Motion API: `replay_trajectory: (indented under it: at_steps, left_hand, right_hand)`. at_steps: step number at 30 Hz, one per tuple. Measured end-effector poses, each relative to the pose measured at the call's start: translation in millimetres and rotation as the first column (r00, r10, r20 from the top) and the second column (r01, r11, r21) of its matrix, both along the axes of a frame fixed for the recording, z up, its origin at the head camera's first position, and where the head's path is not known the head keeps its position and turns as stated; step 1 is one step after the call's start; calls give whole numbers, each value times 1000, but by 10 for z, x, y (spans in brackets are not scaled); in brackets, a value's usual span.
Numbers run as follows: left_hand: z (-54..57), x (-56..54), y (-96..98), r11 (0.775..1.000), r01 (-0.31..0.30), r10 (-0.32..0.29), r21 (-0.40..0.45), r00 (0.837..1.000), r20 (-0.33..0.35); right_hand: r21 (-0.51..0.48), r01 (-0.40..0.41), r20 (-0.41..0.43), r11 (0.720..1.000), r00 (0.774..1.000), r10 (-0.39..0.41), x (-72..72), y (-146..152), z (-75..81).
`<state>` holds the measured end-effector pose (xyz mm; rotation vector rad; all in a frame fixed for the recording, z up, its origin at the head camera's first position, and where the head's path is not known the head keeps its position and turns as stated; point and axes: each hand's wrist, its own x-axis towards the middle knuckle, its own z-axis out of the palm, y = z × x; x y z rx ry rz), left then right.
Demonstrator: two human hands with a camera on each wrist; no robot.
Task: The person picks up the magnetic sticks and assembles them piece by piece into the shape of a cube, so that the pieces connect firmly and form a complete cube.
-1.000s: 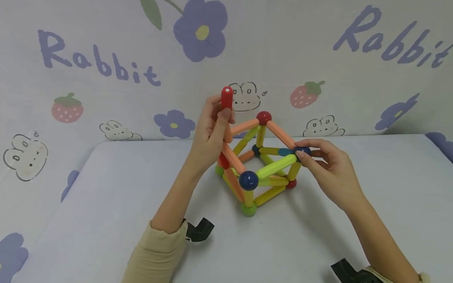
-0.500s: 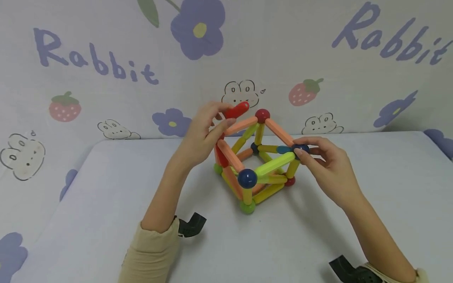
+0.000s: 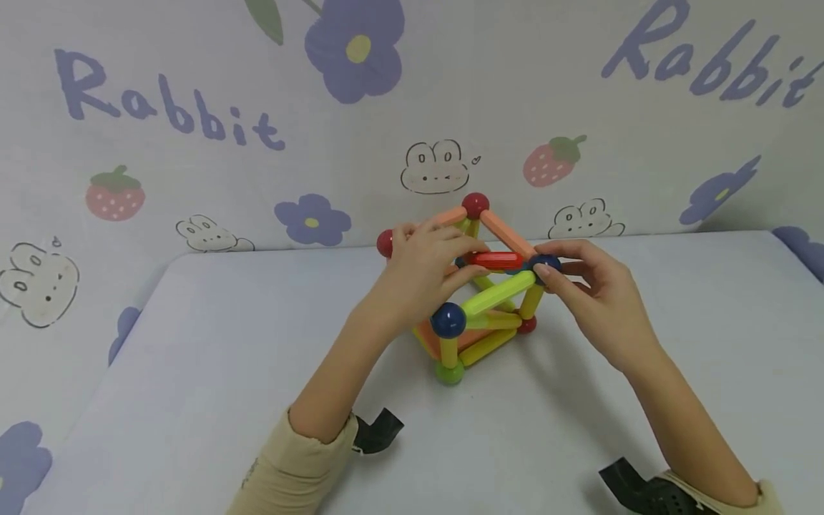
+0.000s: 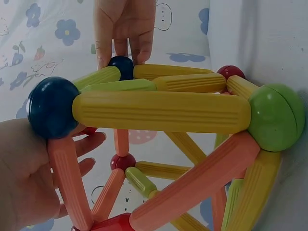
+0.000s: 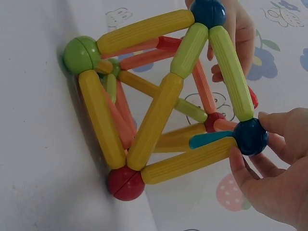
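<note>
On the white table stands a cube-like frame of magnetic sticks and balls; its yellow stick [image 4: 163,111], green ball [image 4: 276,118] and near blue ball [image 3: 448,320] show clearly. My left hand [image 3: 418,275] reaches over the frame's top and pinches a red stick [image 3: 497,260] by its left end. That stick lies level, its right end close to the dark blue ball [image 5: 250,137] at the right top corner. Thumb and fingers of my right hand [image 3: 595,304] grip this ball from the right. A teal stick [image 5: 211,140] also meets it. The left hand hides part of the frame's left side.
The white table [image 3: 212,372] spreads out on both sides of the frame. Behind it hangs a patterned cloth [image 3: 219,172] with rabbits, flowers and strawberries. Dark camera mounts [image 3: 378,431] sit at both sleeves.
My left hand has moved right and down with the red stick, turning it from upright to level, over the frame towards the dark blue ball. The right hand has kept its grip there.
</note>
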<state>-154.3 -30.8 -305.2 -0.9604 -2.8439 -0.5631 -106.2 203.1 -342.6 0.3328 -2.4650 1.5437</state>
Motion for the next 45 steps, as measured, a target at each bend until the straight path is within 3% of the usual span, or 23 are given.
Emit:
replay_trajectory:
  at_steps: [7, 14, 19, 24, 27, 29, 32, 36, 38, 41, 43, 45]
  left_hand:
    - [-23, 16, 50, 1000, -8, 7, 16, 998, 59]
    - [-42, 4, 104, 999, -49, 50, -21, 996, 74]
    - [-168, -40, 230, 992, -15, 19, -128, 999, 34]
    - [-180, -25, 238, 993, -9, 18, -118, 997, 80]
    - [-129, 15, 211, 976, -15, 27, -216, 998, 52]
    - [-105, 46, 216, 949, -10, 12, -316, 1000, 4]
    - [-86, 89, 238, 921, -5, -16, -389, 999, -49]
    - [-76, 87, 237, 927, -2, -16, -375, 999, -46]
    - [-61, 68, 207, 949, 3, -4, -316, 1000, -4]
    - [-39, 36, 120, 985, -10, 34, -175, 990, 135]
    - [-37, 21, 50, 993, -33, 61, -111, 964, 258]
    - [-64, 9, 3, 994, -39, 75, -103, 923, 377]
  right_hand:
    - [-18, 6, 6, 1000, 1000, -6, -4, -20, -3]
    - [-37, 7, 2, 999, 1000, -7, -1, -13, -18]
    - [-25, -5, -4, 1000, 1000, 5, 9, -26, -14]
    - [-17, -17, 15, 1000, 1000, 17, 24, -42, -11]
    - [-25, -19, 28, 1000, 999, 20, 22, -46, -11]
    - [-31, -18, 28, 999, 999, 19, 16, -45, -9]
    - [-30, -11, 22, 999, 1000, 12, 14, -43, -7]
    - [-21, -11, 21, 1000, 1000, 11, 16, -49, -3]
    - [-17, -10, 20, 1000, 1000, 11, 17, -49, -1]
    - [-18, -8, 22, 1000, 1000, 8, 18, -45, 0]
    - [-19, -8, 26, 1000, 1000, 9, 19, -44, 0]
    - [-19, -7, 30, 1000, 1000, 7, 20, -41, -3]
